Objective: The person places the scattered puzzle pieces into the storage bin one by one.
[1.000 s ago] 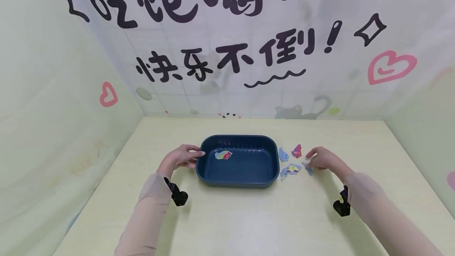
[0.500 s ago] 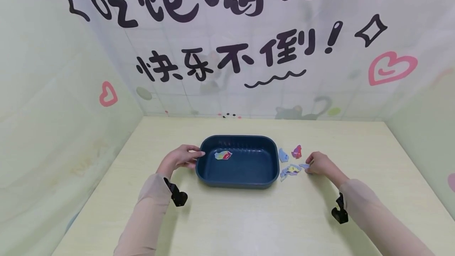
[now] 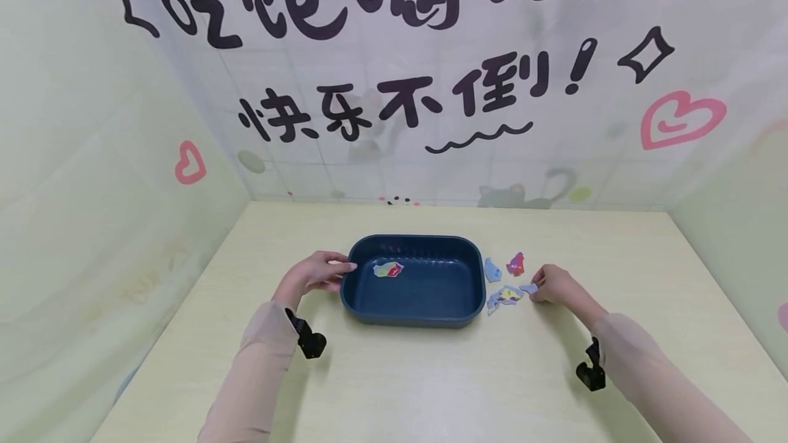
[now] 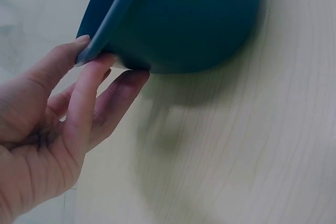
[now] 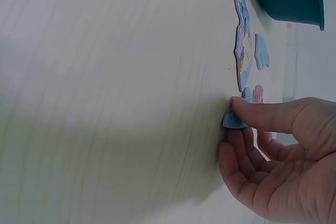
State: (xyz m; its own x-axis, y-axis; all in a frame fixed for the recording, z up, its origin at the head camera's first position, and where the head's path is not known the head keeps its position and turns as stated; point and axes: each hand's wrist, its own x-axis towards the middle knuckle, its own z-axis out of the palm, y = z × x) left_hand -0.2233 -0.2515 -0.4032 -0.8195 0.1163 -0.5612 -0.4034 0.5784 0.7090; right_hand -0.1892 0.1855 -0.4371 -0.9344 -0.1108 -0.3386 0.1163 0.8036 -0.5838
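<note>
My left hand (image 3: 314,271) holds the left rim of a dark blue rectangular basin (image 3: 425,296); in the left wrist view the thumb lies over the rim (image 4: 113,17) and the fingers reach beneath it. Inside the basin, at its left, lies a flat multicoloured puzzle piece (image 3: 388,269). To the right of the basin, my right hand (image 3: 554,284) pinches a small light blue puzzle piece (image 5: 233,121) between thumb and fingers, low over the table. Its tip points at a yellow-and-blue printed section (image 3: 508,294) that lies flat.
A light blue puzzle piece (image 3: 492,269) lies close by the basin's right side, and a red-purple one (image 3: 516,264) sits just beyond it. The pale wood-grain table (image 3: 425,381) ends at a printed cloth backdrop (image 3: 394,169), with cloth at both sides too.
The right hand has moved slightly down and taken the light blue piece between thumb and fingers, turning it so its tip points left. The left hand and basin have stayed put.
</note>
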